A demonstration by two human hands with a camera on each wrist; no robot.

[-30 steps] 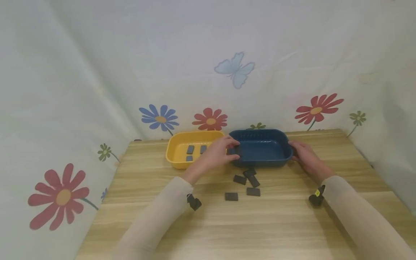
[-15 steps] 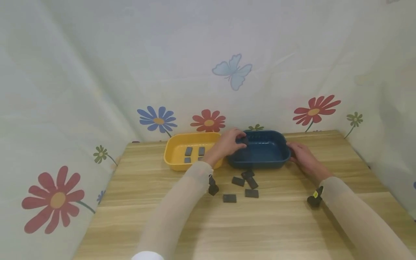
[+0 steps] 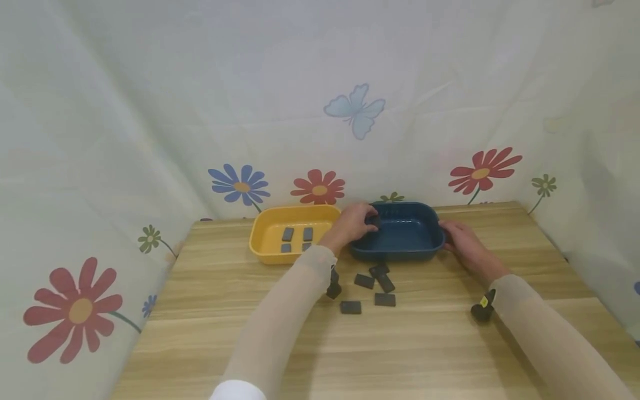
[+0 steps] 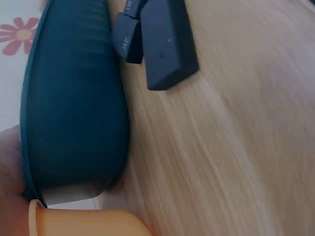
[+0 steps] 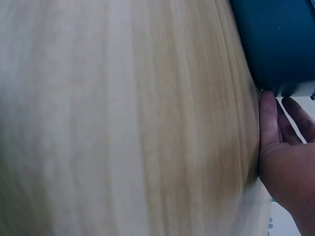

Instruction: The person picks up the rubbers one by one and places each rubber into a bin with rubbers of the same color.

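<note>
1. The left hand [image 3: 351,222] is observed at the left end of the blue basket [image 3: 395,255]. A dark block [image 3: 373,221] is pinched between its thumb and fingers, which are parted only by the block.
2. The held block is seen within the basket's outline, near its left end; whether the basket floor is touched cannot be told.
3. The right hand [image 3: 464,243] is placed at the right end of the blue basket. In the right wrist view, its thumb is laid nearly straight against the basket's lower wall, with the visible fingers extended and spread apart from it; no block is seen in its grasp.
4. Five loose blocks [image 3: 351,307] are counted on the wooden table [image 3: 410,355], in front of the blue basket. Two of these, nearest the basket, are found touching or overlapping; which cannot be determined.
5. The yellow basket [image 3: 280,259] is set just beside the blue one, on its left. Four grey blocks [image 3: 288,234] are noted on its floor, one partly hidden by the left arm.
6. Small black devices [image 3: 482,310] are worn at both wrists.
7. Behind the table, a pale cloth [image 3: 410,66] printed with flowers and a butterfly is hung.
</note>
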